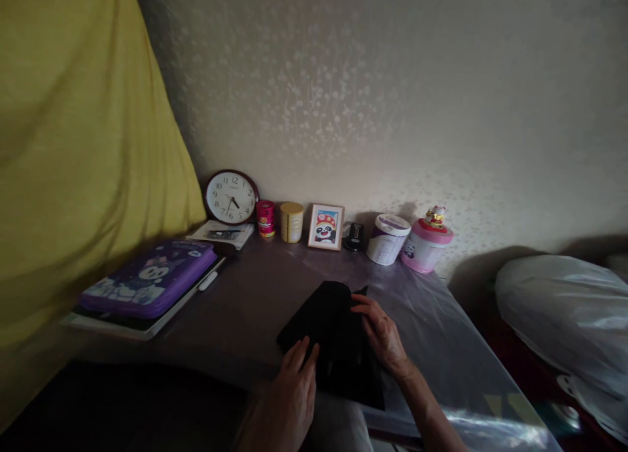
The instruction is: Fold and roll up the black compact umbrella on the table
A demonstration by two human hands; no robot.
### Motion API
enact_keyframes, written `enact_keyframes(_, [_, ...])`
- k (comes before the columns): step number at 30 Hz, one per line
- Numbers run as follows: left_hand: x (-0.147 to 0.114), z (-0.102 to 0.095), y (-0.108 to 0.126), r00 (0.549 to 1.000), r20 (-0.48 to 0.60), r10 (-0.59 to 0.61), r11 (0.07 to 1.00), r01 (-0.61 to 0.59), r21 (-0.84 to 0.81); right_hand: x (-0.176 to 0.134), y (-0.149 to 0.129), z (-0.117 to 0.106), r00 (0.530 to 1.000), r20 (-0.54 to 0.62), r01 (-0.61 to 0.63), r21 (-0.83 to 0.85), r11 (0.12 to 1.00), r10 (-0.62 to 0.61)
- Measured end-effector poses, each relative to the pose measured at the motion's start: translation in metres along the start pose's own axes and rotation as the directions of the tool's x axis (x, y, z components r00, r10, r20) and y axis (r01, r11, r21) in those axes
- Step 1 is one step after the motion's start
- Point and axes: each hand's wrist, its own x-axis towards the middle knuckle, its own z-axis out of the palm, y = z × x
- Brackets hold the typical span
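A black cloth [318,314], partly folded over itself, lies near the front edge of the table. My left hand [294,390] rests flat on its lower left part, fingers stretched out together and pointing away from me. On the other side, my right hand [383,334] has its fingers bent over the cloth's upper right edge, gripping the fabric there. The thumb of that hand is mostly hidden. Dark material makes it hard to see where one layer ends and another begins.
Along the wall stand a clock [231,198], a pink can [265,218], a yellow tin [292,223], a framed panda picture [326,227], a white-purple tub [387,241] and a pink tub [426,246]. A purple case [150,278] lies left. White plastic bag [564,308] bulges right.
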Motion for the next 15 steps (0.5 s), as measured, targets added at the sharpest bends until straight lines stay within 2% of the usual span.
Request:
enact_keyframes(7, [0.001,0.000,0.003,0.999,-0.049,0.006,0.999,-0.004,0.048,0.031,-0.008,0.028,0.999,-0.011,0.039,-0.013,0.999,-0.040])
enact_keyframes(12, [0.003,-0.010,0.009,0.998,-0.051,0.046,0.997,-0.043,0.063,0.042,-0.008,0.042,0.998,0.017,0.069,-0.026,0.997,-0.068])
enact_keyframes(15, [0.005,-0.014,0.012,0.999,-0.036,0.024,0.999,-0.023,0.036,0.046,-0.009,0.048,0.997,0.029,0.074,-0.034,0.997,-0.073])
